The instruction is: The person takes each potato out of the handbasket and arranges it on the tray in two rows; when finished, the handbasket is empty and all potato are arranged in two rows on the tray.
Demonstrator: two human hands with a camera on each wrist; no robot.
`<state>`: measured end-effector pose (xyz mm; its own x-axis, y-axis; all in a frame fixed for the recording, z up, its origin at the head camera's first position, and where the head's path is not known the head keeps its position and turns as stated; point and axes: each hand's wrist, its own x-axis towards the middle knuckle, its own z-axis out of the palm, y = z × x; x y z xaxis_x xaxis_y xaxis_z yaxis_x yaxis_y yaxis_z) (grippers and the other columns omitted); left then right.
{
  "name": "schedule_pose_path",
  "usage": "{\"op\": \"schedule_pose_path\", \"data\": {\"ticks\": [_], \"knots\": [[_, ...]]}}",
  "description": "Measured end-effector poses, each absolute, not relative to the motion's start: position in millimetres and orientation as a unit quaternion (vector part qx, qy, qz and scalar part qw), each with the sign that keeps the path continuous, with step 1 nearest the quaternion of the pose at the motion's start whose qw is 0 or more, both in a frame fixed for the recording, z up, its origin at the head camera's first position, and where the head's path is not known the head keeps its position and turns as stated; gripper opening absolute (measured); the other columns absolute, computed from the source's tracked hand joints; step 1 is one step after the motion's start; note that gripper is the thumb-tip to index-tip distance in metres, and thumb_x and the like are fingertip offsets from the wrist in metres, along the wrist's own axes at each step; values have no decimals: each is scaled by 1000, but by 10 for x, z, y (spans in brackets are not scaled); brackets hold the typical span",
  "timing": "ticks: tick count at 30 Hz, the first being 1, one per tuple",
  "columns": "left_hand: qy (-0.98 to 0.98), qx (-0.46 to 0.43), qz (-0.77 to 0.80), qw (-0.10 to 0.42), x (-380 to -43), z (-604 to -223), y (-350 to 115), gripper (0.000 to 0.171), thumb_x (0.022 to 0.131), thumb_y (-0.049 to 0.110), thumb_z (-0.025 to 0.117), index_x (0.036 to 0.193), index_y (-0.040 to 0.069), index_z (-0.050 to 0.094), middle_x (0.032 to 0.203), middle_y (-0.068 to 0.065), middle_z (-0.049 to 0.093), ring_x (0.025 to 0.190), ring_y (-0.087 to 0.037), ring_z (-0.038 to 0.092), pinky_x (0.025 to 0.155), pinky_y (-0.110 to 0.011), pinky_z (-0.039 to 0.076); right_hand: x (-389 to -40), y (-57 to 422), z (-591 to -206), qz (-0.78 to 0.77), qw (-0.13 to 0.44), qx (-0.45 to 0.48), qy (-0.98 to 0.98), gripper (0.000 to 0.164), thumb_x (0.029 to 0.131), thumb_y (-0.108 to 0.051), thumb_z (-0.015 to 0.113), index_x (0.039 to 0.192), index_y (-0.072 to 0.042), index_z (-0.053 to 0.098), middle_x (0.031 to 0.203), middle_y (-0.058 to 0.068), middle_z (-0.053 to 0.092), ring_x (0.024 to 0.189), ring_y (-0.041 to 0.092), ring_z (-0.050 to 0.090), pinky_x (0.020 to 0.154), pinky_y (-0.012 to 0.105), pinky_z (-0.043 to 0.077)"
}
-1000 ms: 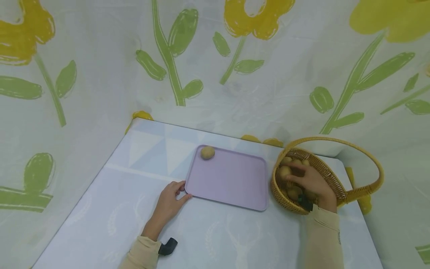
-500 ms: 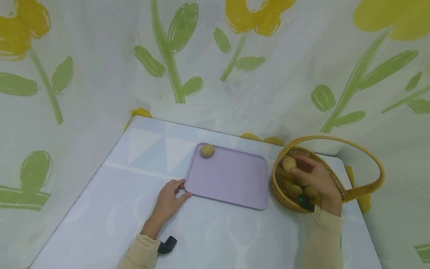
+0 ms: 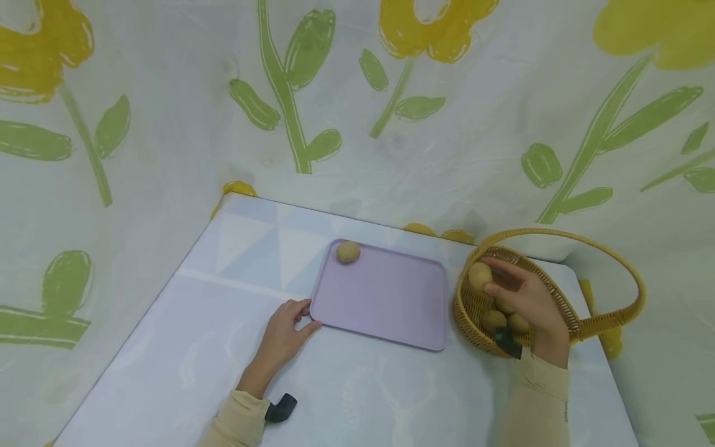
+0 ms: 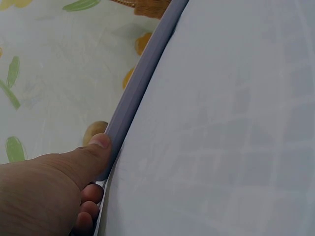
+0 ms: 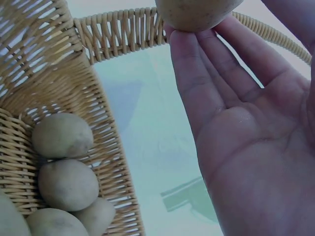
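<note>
My right hand (image 3: 527, 297) holds a round tan potato (image 3: 480, 275) at its fingertips, over the left part of the wicker basket (image 3: 558, 297). In the right wrist view that potato (image 5: 197, 12) sits at the top edge, against the fingertips. Several more potatoes (image 5: 69, 184) lie inside the basket. With thumb and curled fingers, my left hand (image 3: 282, 335) pinches the near-left corner of the lilac tray (image 3: 385, 298); its thumb rests on the rim in the left wrist view. One potato (image 3: 348, 252) lies on the tray, in its far-left corner.
The basket's tall handle (image 3: 603, 248) arches over its right side. Light blue patterned cloth covers the table (image 3: 223, 323). A flower-printed curtain (image 3: 436, 167) hangs behind the table's far edge.
My right hand has lifted a potato from among the others and raised it toward the basket's left rim. My left hand stays at the tray's corner.
</note>
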<state>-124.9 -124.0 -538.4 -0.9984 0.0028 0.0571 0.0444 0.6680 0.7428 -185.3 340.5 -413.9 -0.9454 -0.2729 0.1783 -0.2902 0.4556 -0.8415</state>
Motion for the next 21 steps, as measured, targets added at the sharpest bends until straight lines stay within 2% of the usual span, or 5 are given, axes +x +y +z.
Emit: {"op": "schedule_pose_path", "data": {"ticks": [6, 13, 21], "knots": [[-915, -14, -403, 29, -1242, -5377, -1238, 55, 86, 24, 83, 132, 1, 65, 102, -4, 65, 92, -17, 56, 84, -38, 51, -1817, 3361, -4158, 508, 13, 186, -841, 50, 91, 9, 68, 140, 7, 56, 129, -20, 66, 111, -2, 64, 90, 11, 50], [-913, -12, -407, 28, -1238, -5361, -1236, 54, 85, 24, 83, 131, 1, 65, 102, -3, 65, 92, -17, 57, 85, -38, 51, -1776, 3260, -4087, 526, 16, 186, -829, 49, 91, 11, 67, 139, 9, 55, 129, -19, 65, 112, -3, 64, 90, 11, 51], [-913, -10, -406, 27, -1245, -5377, -1243, 54, 85, 24, 84, 131, 2, 66, 102, -3, 65, 92, -17, 56, 84, -37, 51, -1823, 3064, -4045, 577, -5, 221, -786, 52, 89, 16, 67, 138, 12, 54, 133, -12, 66, 116, 2, 66, 94, 15, 53]]}}
